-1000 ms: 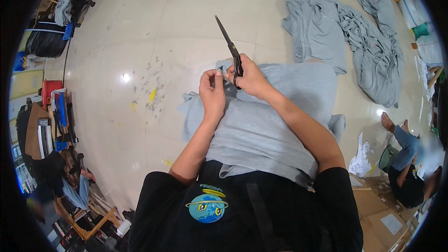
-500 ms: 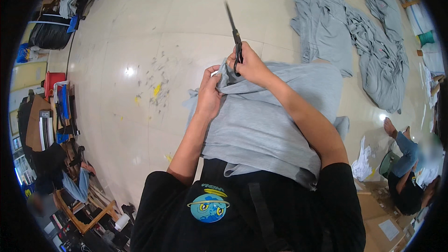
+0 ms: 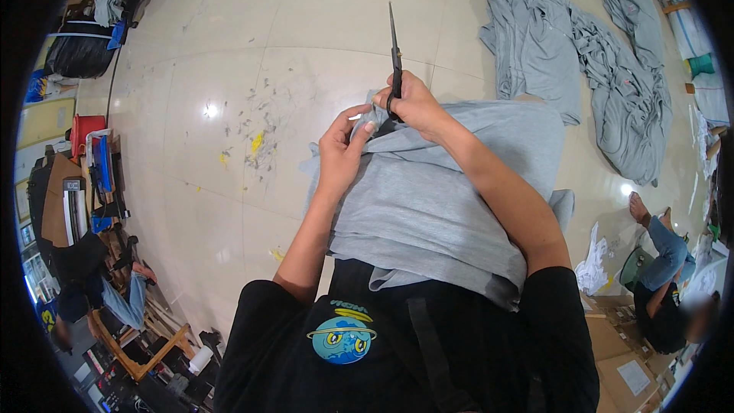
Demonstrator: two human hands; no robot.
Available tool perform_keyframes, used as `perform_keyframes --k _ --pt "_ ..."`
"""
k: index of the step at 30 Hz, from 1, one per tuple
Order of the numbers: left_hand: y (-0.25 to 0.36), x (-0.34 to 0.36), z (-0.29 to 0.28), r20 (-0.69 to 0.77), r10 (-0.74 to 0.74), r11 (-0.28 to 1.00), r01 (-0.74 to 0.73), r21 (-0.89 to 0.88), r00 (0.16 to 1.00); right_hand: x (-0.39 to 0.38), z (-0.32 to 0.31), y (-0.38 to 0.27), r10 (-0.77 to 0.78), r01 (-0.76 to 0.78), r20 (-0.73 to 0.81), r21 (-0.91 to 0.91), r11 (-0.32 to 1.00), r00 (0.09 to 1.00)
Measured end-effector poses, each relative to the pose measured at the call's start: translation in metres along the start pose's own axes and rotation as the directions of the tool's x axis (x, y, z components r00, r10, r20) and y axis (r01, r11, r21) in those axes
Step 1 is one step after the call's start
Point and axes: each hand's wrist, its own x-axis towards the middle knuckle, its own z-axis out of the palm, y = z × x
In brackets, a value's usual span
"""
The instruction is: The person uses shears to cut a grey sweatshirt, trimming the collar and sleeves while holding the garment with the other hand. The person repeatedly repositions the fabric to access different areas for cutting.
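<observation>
A grey garment (image 3: pixel 428 191) of knit fabric lies spread over my lap, its far edge gathered up between my hands. My left hand (image 3: pixel 341 145) pinches a fold of that edge between thumb and fingers. In my right hand (image 3: pixel 417 109) is a pair of black-handled scissors (image 3: pixel 396 69), blades pointing away from me and clear of the fabric. The right fingertips also sit close against the raised edge; whether they grip it is partly hidden.
Grey garments (image 3: pixel 531 38) lie in piles on the tiled floor at the far right. Lint and yellow scraps (image 3: pixel 258 140) dot the floor to the left. One person (image 3: pixel 661 283) sits at the right beside cardboard boxes (image 3: pixel 623 371); another (image 3: pixel 122 298) is at the lower left.
The scissors have swung from leaning left to nearly upright in view, shifting slightly right with my right hand. My left thumb has moved up along the fabric fold.
</observation>
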Motion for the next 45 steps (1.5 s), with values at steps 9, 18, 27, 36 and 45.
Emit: perform_keyframes --k 9,18,27,36,45 --pt "-0.014 0.009 -0.01 -0.006 -0.116 0.993 0.116 -0.027 0.993 0.006 0.002 0.01 -0.101 0.101 0.005 -0.073 0.992 0.995" --pt "-0.02 0.014 -0.015 -0.066 -0.242 0.97 0.24 -0.03 0.968 -0.027 -0.021 -0.014 -0.316 0.238 -0.055 -0.54 0.808 0.947" --pt "-0.01 0.012 -0.014 0.039 -0.154 0.987 0.155 -0.043 0.987 -0.102 -0.052 -0.032 -0.126 0.1 -0.002 -0.591 0.801 0.992" --pt "-0.011 0.017 -0.011 -0.095 -0.228 0.974 0.226 -0.031 0.969 -0.132 -0.052 -0.025 -0.139 0.134 0.057 -0.758 0.639 0.989" --pt "-0.014 0.018 -0.001 -0.182 -0.154 0.988 0.147 -0.051 0.971 -0.136 -0.043 -0.036 -0.126 0.168 0.121 -0.855 0.491 0.985"
